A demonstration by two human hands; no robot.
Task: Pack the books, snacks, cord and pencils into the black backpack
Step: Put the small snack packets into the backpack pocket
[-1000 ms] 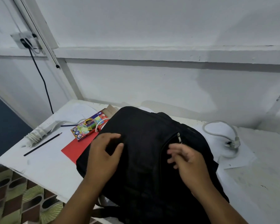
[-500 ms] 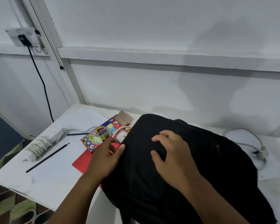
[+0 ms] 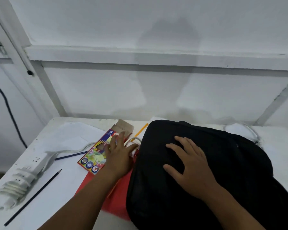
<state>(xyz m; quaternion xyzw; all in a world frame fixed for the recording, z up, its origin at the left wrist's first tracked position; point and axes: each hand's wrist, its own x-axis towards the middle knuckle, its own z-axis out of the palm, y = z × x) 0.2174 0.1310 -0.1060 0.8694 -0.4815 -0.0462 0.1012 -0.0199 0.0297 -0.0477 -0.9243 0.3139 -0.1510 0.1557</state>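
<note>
So the right hand (image 3: 188,165) is lying flat, fingers spread, on the black backpack (image 3: 206,171) on the worktop, while the left hand (image 3: 118,155), fingers released, is reaching over the pencil box (image 3: 96,155) just left. Next: gripping it, probably.

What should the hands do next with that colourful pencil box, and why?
Probably the left hand should curl round the colourful cardboard pencil box and lift it: its straight fingers already rest on it, while the right hand lies flat on the black fabric backpack.
</note>
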